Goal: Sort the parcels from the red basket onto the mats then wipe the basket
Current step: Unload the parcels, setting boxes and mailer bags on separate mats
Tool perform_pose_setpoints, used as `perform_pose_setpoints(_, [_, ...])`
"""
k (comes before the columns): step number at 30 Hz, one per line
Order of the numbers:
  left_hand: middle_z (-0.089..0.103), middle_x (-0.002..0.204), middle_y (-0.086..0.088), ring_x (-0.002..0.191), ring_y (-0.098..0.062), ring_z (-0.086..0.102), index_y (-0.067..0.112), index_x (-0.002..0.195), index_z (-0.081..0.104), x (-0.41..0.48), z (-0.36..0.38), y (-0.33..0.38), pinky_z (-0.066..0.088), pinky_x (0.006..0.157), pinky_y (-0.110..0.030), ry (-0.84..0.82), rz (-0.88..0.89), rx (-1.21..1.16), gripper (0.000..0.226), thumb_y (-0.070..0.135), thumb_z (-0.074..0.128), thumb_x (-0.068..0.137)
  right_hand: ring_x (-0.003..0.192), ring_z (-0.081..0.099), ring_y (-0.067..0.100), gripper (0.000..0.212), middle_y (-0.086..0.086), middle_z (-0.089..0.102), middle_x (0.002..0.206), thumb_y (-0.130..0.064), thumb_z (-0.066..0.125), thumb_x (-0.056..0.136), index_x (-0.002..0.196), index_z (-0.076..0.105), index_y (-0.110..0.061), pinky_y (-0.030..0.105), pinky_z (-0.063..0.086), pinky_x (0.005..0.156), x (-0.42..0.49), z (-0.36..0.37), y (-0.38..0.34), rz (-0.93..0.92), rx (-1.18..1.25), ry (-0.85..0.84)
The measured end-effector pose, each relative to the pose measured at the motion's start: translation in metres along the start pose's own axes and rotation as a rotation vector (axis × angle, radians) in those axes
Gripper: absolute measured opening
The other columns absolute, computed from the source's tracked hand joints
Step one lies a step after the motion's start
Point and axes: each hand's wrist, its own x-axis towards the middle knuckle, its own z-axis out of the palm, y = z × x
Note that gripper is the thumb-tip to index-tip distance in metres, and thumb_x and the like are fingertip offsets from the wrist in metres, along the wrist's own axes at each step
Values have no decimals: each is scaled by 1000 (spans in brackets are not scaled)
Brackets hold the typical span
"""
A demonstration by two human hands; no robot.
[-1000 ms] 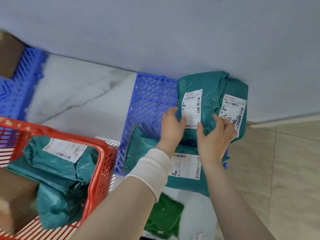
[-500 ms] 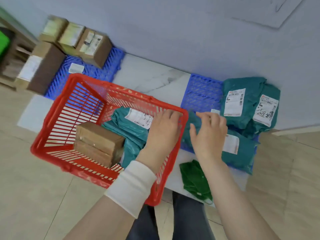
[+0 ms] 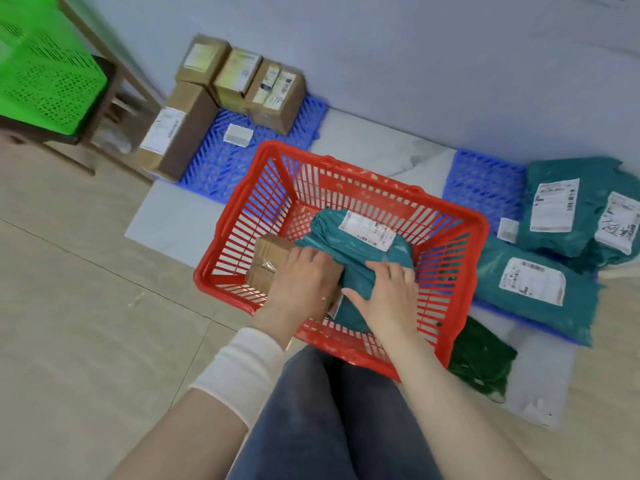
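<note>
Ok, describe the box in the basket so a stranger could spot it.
Find the red plastic slatted basket mid-floor. At its left end sits a brown cardboard box, under the left hand. Its neighbour is a soft teal mailer bag.

- No text, brand or number is legible anywhere; all print is blurred.
- Label 1 (image 3: 367,230), white, on the bag (image 3: 332,226) in the basket (image 3: 346,169): rows of print, unreadable.
- Label 2 (image 3: 554,209), on the rear bag (image 3: 571,174), right mat (image 3: 485,181): red header strip, barcodes, unreadable.
- Label 3 (image 3: 620,226), on the edge bag (image 3: 609,258): black handwritten strokes, undecipherable.
- Label 4 (image 3: 531,284), on the front bag (image 3: 502,306): dark print, red side strip, unreadable.
- Label 5 (image 3: 508,230), small, by the front bag: unreadable.
- Label 6 (image 3: 239,135), loose on the left mat (image 3: 301,129): barcode only.
- Label 7 (image 3: 162,131), on the long box (image 3: 187,140): unreadable.
- Three boxes (image 3: 239,77) behind: top labels, unreadable.
</note>
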Motion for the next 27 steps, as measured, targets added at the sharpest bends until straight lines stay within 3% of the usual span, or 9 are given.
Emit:
perform_pose_setpoints(9, [49, 128, -11, 123, -30, 42, 11, 124, 44, 27, 8, -62, 31, 102, -40, -224, 3, 55, 42, 32, 52, 89, 122, 38, 30, 82, 10, 47, 132, -64, 63, 70, 133, 40, -17, 38, 31, 102, 33, 37, -34, 185, -35, -267])
perform_pose_setpoints(16, [40, 139, -10, 130, -29, 36, 17, 137, 34, 95, 27, -116, 28, 108, -42, -332, 185, 105, 72, 44, 66, 78, 128, 33, 33, 98, 13, 39, 138, -65, 70, 61, 140, 33, -18, 41, 30, 107, 83, 77, -40, 339, 11, -432])
perform_pose_setpoints(21, [37, 144, -8, 133, -28, 33, 21, 141, 30, 135, 45, -125, 26, 110, -45, -534, 244, 38, 87, 50, 71, 69, 128, 29, 30, 99, 11, 35, 136, -63, 74, 58, 138, 35, -20, 41, 30, 109, 102, 100, -35, 345, 41, -496])
perform_pose_setpoints(27, [51, 131, -7, 115, -25, 52, 21, 132, 30, 157, 57, -132, 44, 95, -41, -717, 211, -126, 90, 48, 79, 61, 130, 22, 24, 106, 3, 30, 136, -59, 77, 55, 142, 29, -22, 38, 28, 108, 115, 114, -29, 268, 122, -559])
